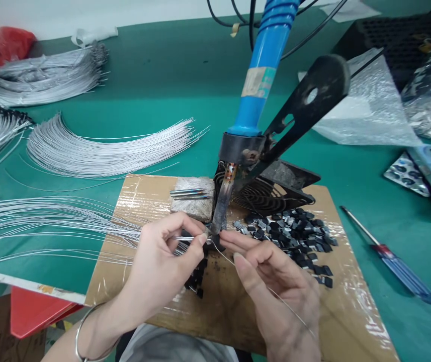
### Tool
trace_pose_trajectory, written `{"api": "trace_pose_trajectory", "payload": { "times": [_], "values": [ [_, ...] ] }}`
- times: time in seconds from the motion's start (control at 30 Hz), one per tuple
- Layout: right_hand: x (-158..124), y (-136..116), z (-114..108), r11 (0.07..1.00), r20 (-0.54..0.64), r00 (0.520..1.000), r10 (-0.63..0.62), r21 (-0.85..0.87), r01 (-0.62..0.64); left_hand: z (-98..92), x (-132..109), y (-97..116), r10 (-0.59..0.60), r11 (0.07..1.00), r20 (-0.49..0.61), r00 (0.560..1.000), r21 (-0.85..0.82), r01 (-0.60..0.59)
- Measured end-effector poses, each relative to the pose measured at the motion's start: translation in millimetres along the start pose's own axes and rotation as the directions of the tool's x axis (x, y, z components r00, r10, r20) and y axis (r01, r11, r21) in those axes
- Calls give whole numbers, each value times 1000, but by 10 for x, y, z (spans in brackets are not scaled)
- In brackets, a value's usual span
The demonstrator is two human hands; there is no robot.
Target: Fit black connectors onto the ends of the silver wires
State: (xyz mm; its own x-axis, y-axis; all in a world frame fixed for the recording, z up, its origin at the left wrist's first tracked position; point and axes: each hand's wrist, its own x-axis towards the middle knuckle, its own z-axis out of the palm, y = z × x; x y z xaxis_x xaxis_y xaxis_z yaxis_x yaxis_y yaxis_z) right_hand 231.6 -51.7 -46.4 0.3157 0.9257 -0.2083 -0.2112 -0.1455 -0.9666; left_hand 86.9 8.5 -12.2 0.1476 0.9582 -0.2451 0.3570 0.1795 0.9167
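Note:
A blue-handled soldering iron (262, 70) is held in a black stand, its metal tip pointing down between my hands. My left hand (162, 266), closed in a pinch, grips a thin white wire (183, 239) with its end right at the iron's tip; fingers partly cover what is there. From the right, my right hand (279, 286) holds a strand of solder wire (290, 307) between thumb and fingers. That strand runs from the tip back across the palm. Below my left hand lie small black pieces (199, 279), half hidden, beside the ends of more white wires (120, 231).
A cardboard sheet (336, 311) covers the work area. Small black connectors (294, 231) are heaped on its right, near a black fan (275, 196). Metal rods lie on a wrapped block (192, 208). A screwdriver (392, 256) lies right; wire bundles (105, 153) lie left.

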Motion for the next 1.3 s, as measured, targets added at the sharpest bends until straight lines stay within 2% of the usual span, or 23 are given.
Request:
{"api": "trace_pose_trajectory", "payload": {
  "times": [0.27,0.43,0.83,1.03,1.3],
  "values": [
    [3,17,5,998,8,1000,2,69,-3,24,12,23,-3,1000,-6,1000,-10,3],
    [-1,43,-3,1000,-4,1000,23,19,-23,29,11,10,-2,1000,-22,1000,-5,2],
    [-2,23,2,999,-8,1000,4,32,-4,26,8,24,11,999,-25,1000,-30,-12],
    [17,91,-42,999,31,999,-37,-18,37,27,8,14,-3,1000,-26,1000,29,4],
    [-11,-3,27,1000,-24,999,27,-10,-27,28,32,32,9,1000,-21,1000,17,-8]
  ]
}}
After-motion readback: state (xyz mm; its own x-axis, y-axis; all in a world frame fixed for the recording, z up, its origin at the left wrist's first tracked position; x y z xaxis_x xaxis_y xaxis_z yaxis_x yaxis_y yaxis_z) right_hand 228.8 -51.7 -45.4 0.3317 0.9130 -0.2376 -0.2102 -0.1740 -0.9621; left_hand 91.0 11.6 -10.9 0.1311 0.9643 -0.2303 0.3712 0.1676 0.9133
